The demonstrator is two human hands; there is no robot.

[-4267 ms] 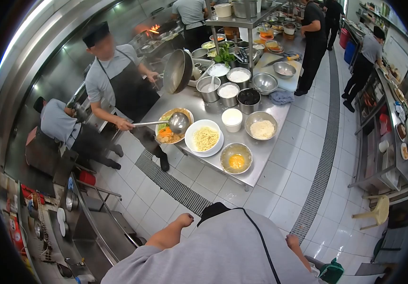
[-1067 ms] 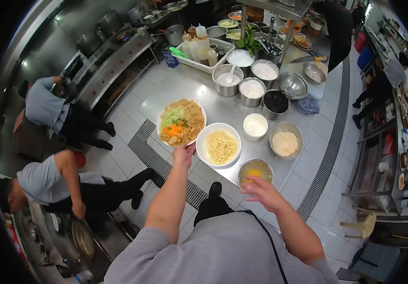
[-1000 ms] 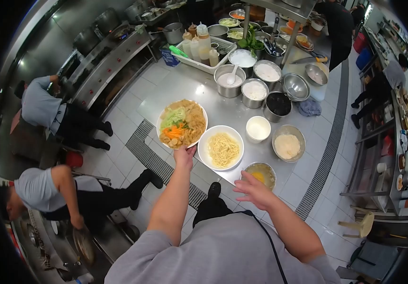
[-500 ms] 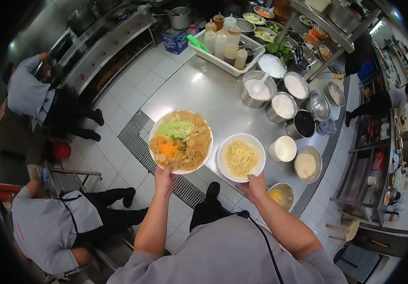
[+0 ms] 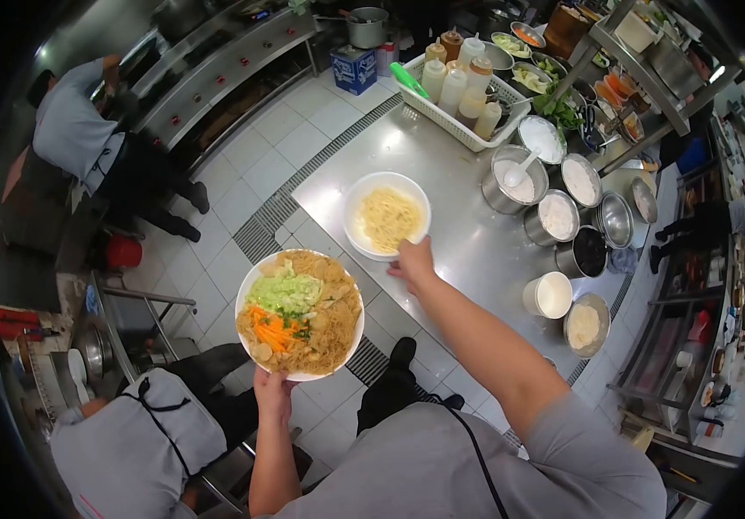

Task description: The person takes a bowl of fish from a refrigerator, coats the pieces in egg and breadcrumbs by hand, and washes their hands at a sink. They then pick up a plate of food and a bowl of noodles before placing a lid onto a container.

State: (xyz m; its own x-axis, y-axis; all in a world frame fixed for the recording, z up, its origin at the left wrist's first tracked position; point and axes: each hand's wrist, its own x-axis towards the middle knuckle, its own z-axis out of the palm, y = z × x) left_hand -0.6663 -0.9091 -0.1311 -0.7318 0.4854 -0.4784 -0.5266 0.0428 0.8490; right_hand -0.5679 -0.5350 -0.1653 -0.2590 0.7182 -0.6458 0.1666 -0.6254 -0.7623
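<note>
My left hand [image 5: 273,389] holds a white plate [image 5: 299,314] of fried noodles with lettuce, carrot shreds and round slices, lifted off the counter over the tiled floor. My right hand [image 5: 413,264] grips the near rim of a white bowl of plain yellow noodles [image 5: 386,216], which rests on the steel counter [image 5: 459,242] near its left corner.
Steel pots of white powders and a dark sauce [image 5: 589,253] line the counter's right side, with a white cup [image 5: 549,296] and a bowl of flour [image 5: 585,326]. A white basket of squeeze bottles [image 5: 455,91] stands at the back. One person [image 5: 130,450] bends low at my left; another [image 5: 96,147] crouches by the stove.
My left hand has carried the fried-noodle plate off the counter toward me. My right hand took the noodle bowl's rim and slid it further onto the counter. The view swung left.
</note>
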